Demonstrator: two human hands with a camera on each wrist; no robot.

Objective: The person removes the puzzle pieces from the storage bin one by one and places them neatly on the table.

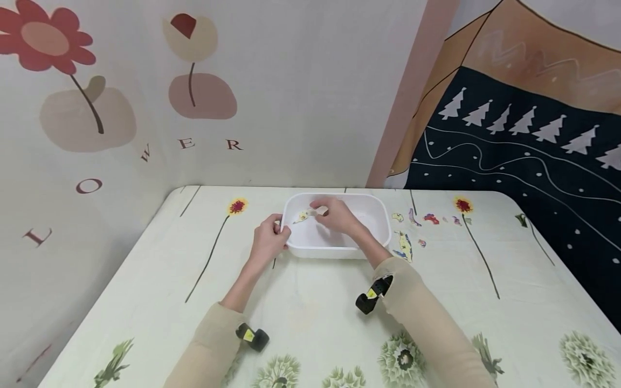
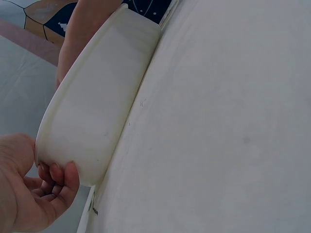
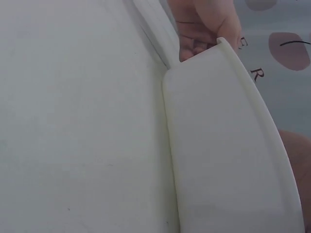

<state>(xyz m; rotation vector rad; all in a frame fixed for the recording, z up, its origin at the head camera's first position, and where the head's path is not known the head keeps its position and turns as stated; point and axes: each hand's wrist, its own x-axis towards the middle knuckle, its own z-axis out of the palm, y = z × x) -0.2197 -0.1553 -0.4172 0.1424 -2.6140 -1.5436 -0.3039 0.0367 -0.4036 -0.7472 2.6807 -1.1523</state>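
Observation:
A white plastic tub (image 1: 339, 251) stands near the far edge of the table. My left hand (image 1: 268, 240) grips its left end, thumb at the rim and fingers curled against the outer wall; the left wrist view shows this hand (image 2: 46, 187) at the tub's (image 2: 92, 107) end. Inside the tub, my right hand (image 1: 337, 216) has thumb and index finger curled at a small yellow cutout (image 1: 303, 216), whose right end runs between the fingertips. The right fingers are hidden behind the tub wall (image 3: 223, 141) in the right wrist view.
Right of the tub lie several small colourful cutouts, including a larger yellow and blue piece (image 1: 404, 247) and a red one (image 1: 430, 219). A flower-printed cloth (image 1: 310, 302) covers the table. Behind it hang a pale printed curtain (image 1: 301, 108) and a dark tree-patterned cloth (image 1: 509, 156).

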